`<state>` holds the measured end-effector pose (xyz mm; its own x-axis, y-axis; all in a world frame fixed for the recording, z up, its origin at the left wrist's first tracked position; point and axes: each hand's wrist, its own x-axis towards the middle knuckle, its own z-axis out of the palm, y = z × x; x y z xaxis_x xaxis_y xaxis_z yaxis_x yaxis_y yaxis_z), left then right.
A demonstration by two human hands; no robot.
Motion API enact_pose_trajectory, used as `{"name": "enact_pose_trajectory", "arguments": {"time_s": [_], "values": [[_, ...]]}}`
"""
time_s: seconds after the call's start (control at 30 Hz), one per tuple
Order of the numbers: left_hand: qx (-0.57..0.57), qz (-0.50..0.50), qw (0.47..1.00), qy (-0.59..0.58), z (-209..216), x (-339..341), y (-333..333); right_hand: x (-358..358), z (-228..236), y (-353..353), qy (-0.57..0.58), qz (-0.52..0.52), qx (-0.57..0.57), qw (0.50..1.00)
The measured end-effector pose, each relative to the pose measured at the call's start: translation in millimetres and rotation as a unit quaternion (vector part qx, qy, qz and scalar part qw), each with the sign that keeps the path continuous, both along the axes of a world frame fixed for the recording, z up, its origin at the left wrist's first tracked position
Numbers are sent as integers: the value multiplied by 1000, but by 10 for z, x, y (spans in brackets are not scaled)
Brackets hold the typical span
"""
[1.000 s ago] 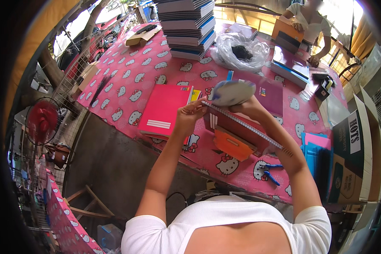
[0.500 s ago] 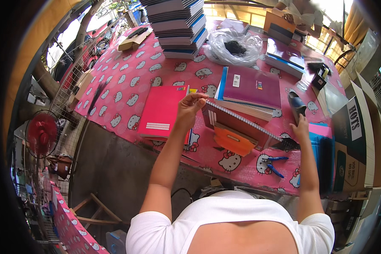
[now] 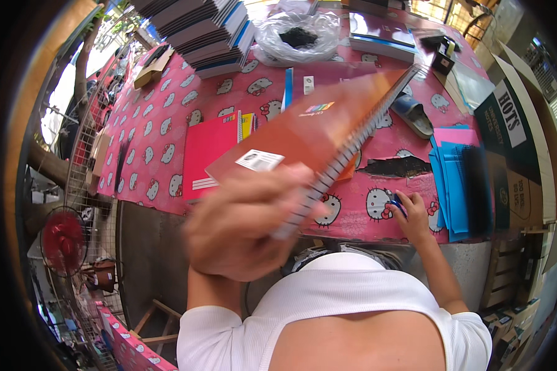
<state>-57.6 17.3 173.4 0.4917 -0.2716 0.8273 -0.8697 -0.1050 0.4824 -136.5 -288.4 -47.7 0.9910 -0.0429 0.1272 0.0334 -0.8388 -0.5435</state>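
My left hand (image 3: pixel 247 216), blurred by motion, grips an orange-brown spiral notebook (image 3: pixel 303 127) near its wire-bound edge. The notebook is raised and tilted above the table, close to me. At the table's near edge, my right hand (image 3: pixel 416 217) is closed around blue-handled pliers (image 3: pixel 397 204), mostly hidden by the fingers. Beyond that hand lies a dark clog (image 3: pixel 413 115). Behind the raised notebook are a pink-red notebook (image 3: pixel 207 148) on the left and a purple notebook (image 3: pixel 346 71). Only a sliver of an orange piece (image 3: pixel 348 172) shows below it.
A tall stack of notebooks (image 3: pixel 204 37) stands at the far left, beside a clear plastic bag (image 3: pixel 297 34) with black bits. Blue sheets (image 3: pixel 449 185) and a large cardboard box (image 3: pixel 507 136) sit at right. The patterned tablecloth (image 3: pixel 155 136) has a dark torn patch (image 3: pixel 396 166).
My left hand has lifted the notebook off the table toward me, turning its cover into view. My right hand has left the clog, which now lies at an angle, and closed on the pliers.
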Motion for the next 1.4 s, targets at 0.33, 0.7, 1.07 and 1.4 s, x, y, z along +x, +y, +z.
{"name": "enact_pose_trajectory", "arguments": {"time_s": [0.33, 0.7, 1.07, 1.4], "values": [[89, 33, 991, 88, -1263, 10, -304, -9, 1135, 706, -109, 103, 190, 970], [82, 19, 991, 105, -1272, 8, -274, 216, 841, 650, 333, 106, 655, 670], [-238, 325, 915, -10, -286, 800, 1000, 296, -18, 196, 31, 57, -80, 995], [44, 349, 924, -152, 27, 1909, 1603, 1397, 387, 866, -148, 193, 18, 970]]}}
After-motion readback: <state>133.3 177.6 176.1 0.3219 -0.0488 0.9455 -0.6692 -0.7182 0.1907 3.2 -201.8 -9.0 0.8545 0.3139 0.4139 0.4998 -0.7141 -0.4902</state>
